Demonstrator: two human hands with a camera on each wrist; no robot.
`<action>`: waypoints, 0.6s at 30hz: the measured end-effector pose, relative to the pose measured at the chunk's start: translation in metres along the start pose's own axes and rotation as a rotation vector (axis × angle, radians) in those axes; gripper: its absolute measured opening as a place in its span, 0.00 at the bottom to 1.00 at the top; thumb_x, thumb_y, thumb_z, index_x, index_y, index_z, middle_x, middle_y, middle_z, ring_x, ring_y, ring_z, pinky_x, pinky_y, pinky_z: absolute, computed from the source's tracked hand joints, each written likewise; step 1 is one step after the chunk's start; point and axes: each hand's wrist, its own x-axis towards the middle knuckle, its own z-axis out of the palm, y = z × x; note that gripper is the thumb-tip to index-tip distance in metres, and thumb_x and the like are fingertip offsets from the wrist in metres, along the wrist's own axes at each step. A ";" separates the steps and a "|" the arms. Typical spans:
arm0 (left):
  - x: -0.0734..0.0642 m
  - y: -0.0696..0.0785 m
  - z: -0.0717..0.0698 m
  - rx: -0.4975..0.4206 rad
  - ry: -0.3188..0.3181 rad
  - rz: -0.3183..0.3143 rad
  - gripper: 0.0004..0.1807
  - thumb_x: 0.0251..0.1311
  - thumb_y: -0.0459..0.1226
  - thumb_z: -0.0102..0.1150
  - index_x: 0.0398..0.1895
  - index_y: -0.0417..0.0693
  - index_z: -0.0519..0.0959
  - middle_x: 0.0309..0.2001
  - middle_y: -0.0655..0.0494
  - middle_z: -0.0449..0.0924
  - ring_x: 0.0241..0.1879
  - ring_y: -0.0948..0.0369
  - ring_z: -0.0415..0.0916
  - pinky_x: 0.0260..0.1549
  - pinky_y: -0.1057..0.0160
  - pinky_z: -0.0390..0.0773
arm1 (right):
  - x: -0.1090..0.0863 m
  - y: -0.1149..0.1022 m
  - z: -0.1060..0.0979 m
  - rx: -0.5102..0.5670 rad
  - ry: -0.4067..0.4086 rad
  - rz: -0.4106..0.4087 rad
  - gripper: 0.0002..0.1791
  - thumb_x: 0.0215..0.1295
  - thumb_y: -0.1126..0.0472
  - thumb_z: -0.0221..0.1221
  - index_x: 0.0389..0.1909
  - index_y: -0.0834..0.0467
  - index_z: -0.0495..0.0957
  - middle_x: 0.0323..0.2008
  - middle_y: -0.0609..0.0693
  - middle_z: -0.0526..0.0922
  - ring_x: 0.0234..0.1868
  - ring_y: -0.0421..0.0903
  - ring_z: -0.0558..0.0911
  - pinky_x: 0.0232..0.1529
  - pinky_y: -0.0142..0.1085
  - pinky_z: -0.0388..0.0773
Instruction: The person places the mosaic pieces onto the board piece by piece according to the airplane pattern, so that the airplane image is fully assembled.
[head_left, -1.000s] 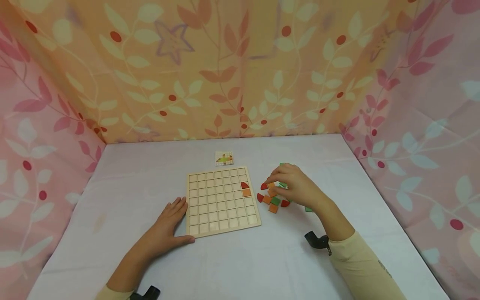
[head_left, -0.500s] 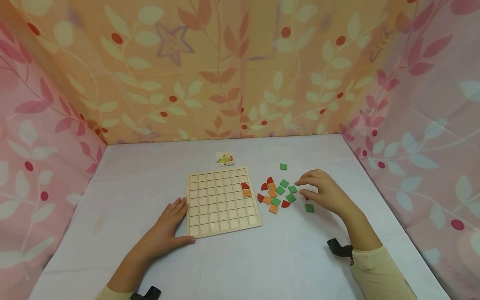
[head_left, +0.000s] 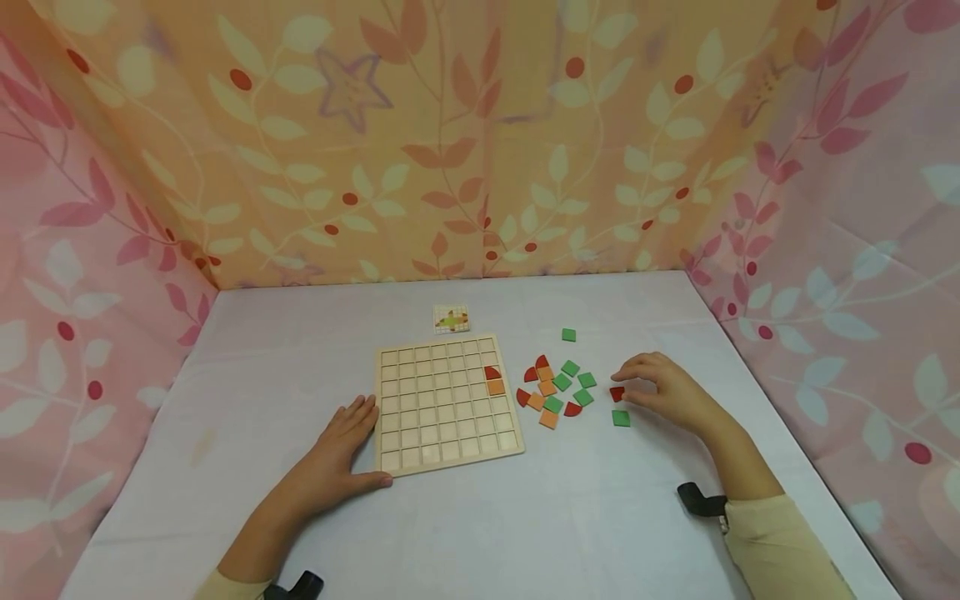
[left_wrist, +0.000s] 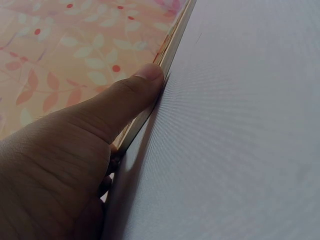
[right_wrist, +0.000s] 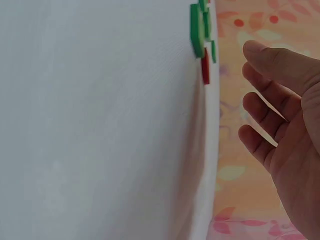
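Observation:
A wooden grid board (head_left: 435, 411) lies on the table with a red quarter-round tile (head_left: 492, 372) and an orange square tile (head_left: 496, 387) in its right column. My left hand (head_left: 340, 446) rests against the board's left side, fingers extended and thumb at the near corner. In the left wrist view the thumb (left_wrist: 131, 95) touches the board's edge. Over the table to the right of the loose tiles, my right hand (head_left: 667, 393) hovers with fingers loosely bent, holding nothing. A red tile (head_left: 617, 393) lies by its fingertips, partly hidden; the right wrist view shows a gap between them.
Several loose green, orange and red tiles (head_left: 553, 405) lie between the board and my right hand. One green tile (head_left: 621, 418) sits nearer me, another green tile (head_left: 568, 335) farther back. A small pattern card (head_left: 451, 319) lies beyond the board. Patterned cloth (head_left: 480, 167) walls the table.
My right hand has moved rightward, away from above the tile pile to beside the single red tile, uncovering the green tiles. The left hand and board stay in place.

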 end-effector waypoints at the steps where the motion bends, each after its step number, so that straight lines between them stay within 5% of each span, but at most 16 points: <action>1: 0.000 0.000 0.000 -0.002 -0.001 0.001 0.67 0.47 0.67 0.72 0.80 0.37 0.53 0.82 0.45 0.47 0.82 0.46 0.40 0.81 0.50 0.36 | 0.000 0.003 0.001 0.005 -0.011 0.001 0.15 0.61 0.65 0.71 0.50 0.53 0.88 0.49 0.49 0.83 0.57 0.53 0.76 0.60 0.55 0.74; 18: -0.001 -0.001 0.000 0.005 -0.002 0.001 0.67 0.47 0.66 0.73 0.81 0.38 0.53 0.83 0.46 0.46 0.82 0.47 0.40 0.81 0.54 0.35 | 0.005 0.027 0.008 0.017 -0.135 -0.088 0.19 0.61 0.69 0.69 0.52 0.52 0.87 0.48 0.43 0.83 0.54 0.48 0.76 0.59 0.46 0.72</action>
